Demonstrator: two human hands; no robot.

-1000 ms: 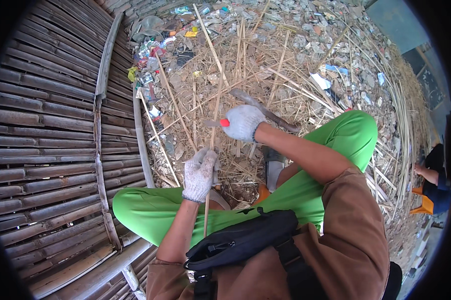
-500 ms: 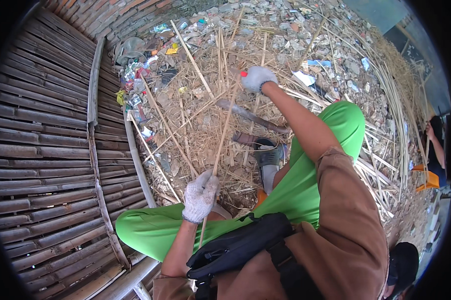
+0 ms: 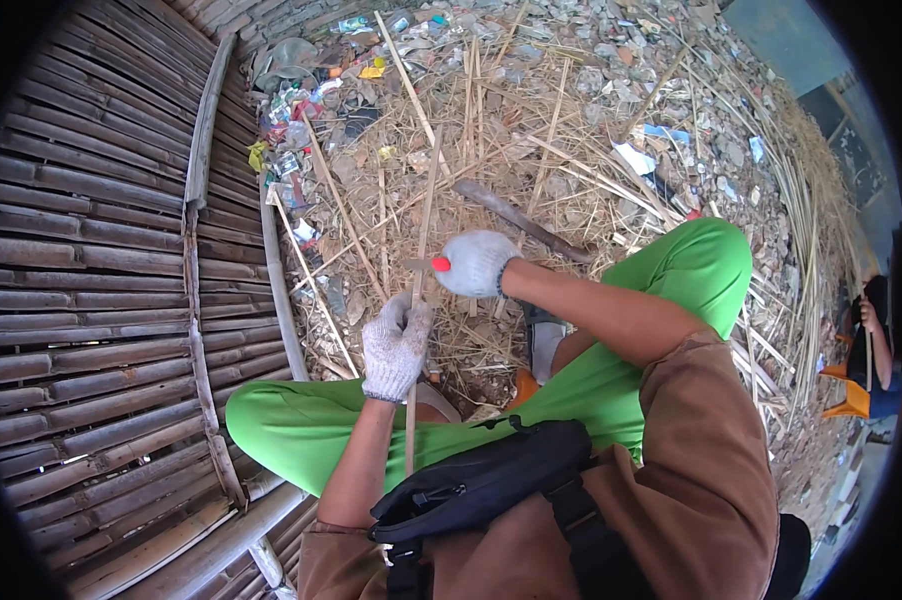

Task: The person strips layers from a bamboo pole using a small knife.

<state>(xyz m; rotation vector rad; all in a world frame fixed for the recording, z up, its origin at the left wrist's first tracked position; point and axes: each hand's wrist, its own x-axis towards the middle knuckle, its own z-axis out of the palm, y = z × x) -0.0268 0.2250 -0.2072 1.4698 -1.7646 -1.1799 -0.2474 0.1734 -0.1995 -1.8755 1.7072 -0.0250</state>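
Matt, knitted cloth on the left glove and the right glove, and there's a pale bamboo strip, smooth and dry-looking! The knife blade is dull metal, its red handle smooth, plastic by its look. Over left, weathered bamboo slats with a faint sheen. Near, smooth green cloth trousers, matt brown cloth shirt, black fabric bag. Far right, smooth orange plastic chair!

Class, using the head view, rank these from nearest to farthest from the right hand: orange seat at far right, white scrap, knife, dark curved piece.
1. Knife: in the right hand, pointing left.
2. Dark curved piece: on the ground, just beyond the hand.
3. White scrap: farther ahead, to the right.
4. Orange seat: far right, by another person.
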